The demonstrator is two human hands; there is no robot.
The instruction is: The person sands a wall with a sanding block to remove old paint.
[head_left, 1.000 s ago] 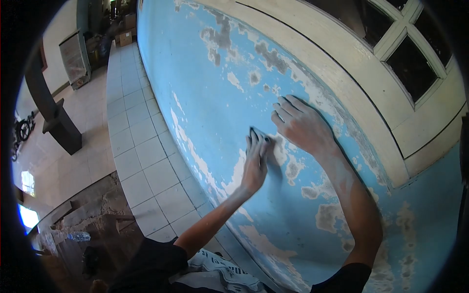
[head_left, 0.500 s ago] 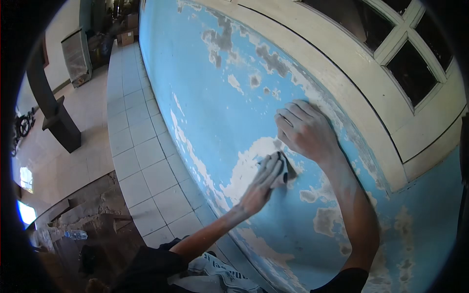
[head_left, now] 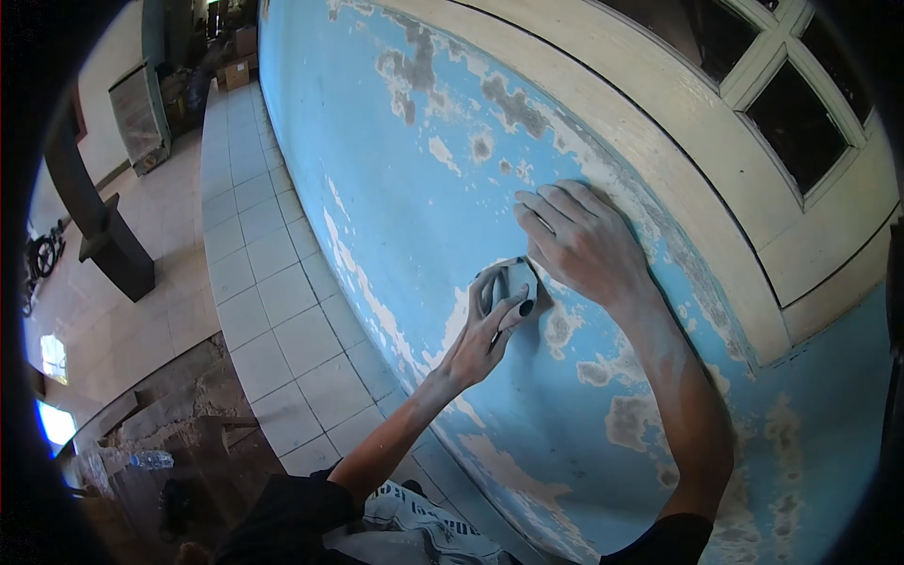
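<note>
Wall [head_left: 395,169] of blue paint, flaked into rough pale and grey patches. Left hand [head_left: 480,334], fingers curled shut around a small folded grey sandpaper [head_left: 516,280], presses it against a bare whitish patch. Right hand [head_left: 579,240], open and holding nothing, lies spread flat on the wall just right of the sandpaper. Square pale floor tiles [head_left: 254,282] at left.

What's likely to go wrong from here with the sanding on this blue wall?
1. The sanding pad in the left hand sits right by the right hand flat on the wall; a stroke may scrape those fingers.
2. Only a light pinch holds the pad, so it may slip.
3. Flaking paint and bare, dusty arms: dust probably gets on skin.
</note>
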